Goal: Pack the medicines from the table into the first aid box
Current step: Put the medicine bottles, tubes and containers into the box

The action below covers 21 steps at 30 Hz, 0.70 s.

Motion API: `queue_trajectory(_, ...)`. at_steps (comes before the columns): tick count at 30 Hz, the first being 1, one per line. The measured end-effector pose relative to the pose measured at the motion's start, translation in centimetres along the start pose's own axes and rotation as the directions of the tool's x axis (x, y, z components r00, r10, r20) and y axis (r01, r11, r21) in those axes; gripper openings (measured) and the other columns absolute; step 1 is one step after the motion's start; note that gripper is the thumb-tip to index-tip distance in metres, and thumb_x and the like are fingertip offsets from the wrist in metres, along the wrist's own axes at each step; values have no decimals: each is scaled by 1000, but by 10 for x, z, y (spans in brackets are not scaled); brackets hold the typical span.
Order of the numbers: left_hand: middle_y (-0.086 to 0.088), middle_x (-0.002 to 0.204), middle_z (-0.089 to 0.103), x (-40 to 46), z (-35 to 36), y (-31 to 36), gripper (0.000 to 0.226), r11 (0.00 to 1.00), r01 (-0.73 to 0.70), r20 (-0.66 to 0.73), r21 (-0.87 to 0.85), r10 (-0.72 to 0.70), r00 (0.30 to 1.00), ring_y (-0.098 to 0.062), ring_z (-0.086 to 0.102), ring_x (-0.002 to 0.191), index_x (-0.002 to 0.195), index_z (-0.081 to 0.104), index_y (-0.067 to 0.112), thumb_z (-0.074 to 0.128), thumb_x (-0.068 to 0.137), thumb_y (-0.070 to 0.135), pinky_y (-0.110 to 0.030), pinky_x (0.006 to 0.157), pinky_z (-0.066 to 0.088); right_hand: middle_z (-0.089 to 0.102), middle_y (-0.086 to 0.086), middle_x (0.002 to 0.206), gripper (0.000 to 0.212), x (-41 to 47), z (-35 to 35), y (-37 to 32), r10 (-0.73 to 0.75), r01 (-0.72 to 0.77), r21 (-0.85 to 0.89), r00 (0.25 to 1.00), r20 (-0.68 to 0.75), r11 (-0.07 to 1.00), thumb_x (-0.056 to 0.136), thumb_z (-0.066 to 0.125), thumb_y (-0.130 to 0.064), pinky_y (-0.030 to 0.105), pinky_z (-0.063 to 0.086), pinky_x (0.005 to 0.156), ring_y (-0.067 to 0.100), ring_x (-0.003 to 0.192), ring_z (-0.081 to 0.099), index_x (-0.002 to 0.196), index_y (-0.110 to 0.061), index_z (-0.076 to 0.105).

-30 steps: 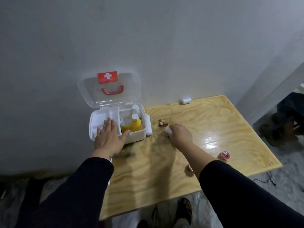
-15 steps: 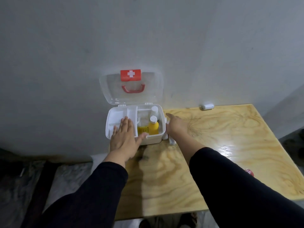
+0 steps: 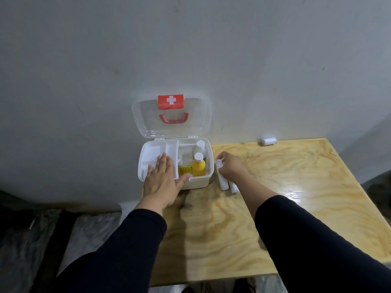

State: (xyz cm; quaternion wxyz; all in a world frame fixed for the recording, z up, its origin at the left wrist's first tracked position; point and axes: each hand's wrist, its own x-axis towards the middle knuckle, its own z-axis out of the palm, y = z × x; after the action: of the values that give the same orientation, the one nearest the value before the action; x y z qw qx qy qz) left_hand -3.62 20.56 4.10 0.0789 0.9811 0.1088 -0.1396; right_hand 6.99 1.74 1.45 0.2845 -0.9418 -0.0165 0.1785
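The white first aid box (image 3: 208, 154) stands open at the table's back left corner, its clear lid (image 3: 196, 119) leaning on the wall. Inside are a yellow bottle (image 3: 198, 167), a white bottle (image 3: 200, 145) and a yellow packet (image 3: 185, 170). My left hand (image 3: 163, 179) lies flat, fingers spread, on the box's inner tray (image 3: 156, 150). My right hand (image 3: 229, 167) rests just right of the box, fingers curled on a white tube (image 3: 221, 176) lying on the table. A second white tube (image 3: 234, 188) lies beside it.
The plywood table (image 3: 275, 197) stands against a grey wall. A small white cylinder (image 3: 268, 141) lies at the back edge by the wall. Below the table's left edge, dark fabric and floor clutter (image 3: 31, 229) are visible.
The view has swung left, and the red-lidded pots have left the frame. My right hand moved from mid-table to the box's right side, onto the white tubes. My left hand stayed on the tray.
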Motion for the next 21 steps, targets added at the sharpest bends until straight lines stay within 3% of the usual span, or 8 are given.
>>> queue_trajectory(5,-7,162,-17,-3,-4,1,85,1000,-6,13,-13,6,1000,-19,-13,151,154,-8,8,16,94,64,-39,122,-4,69,8,104,30,-12,-29,3,22,9,170,984,-178,985,85,45,-4,28,46,75,26,96,63,105,-15,65)
queue_trajectory(8,-8,163,-17,-5,-7,1,85,999,-13,27,-32,13,1000,-20,-13,151,154,-9,7,18,95,63,-40,122,-4,71,7,106,31,-17,-52,-11,-29,67,148,969,-246,987,86,46,-2,25,47,73,24,95,65,98,-16,71)
queue_trajectory(14,-7,162,-17,-5,-9,0,86,996,-17,37,-90,21,999,-19,-13,150,154,-9,7,22,96,63,-40,122,-4,69,10,109,25,-27,-48,-17,-20,43,103,976,-216,994,86,56,-6,21,40,60,24,83,63,105,-16,69)
queue_trajectory(17,-7,162,-17,-4,-6,-1,86,997,-20,20,-76,22,1000,-19,-13,150,154,-9,8,21,95,64,-40,122,-4,69,11,112,24,-23,-30,-7,5,16,117,984,-177,993,89,57,-8,19,39,64,25,93,64,109,-15,69)
queue_trajectory(19,-6,162,-18,-2,-3,-2,86,998,-17,9,-66,18,1000,-18,-14,150,154,-9,8,19,95,65,-39,122,-5,69,11,115,26,-13,-20,-2,48,-19,176,985,-163,984,91,54,-6,17,37,57,23,88,62,111,-15,69)
queue_trajectory(21,-5,162,-19,-1,-1,-2,87,998,-12,6,-60,12,1000,-17,-15,150,154,-10,9,17,94,65,-38,122,-6,68,11,119,27,-1,-14,1,103,-66,213,981,-164,975,93,53,-7,16,41,65,24,94,63,115,-15,67)
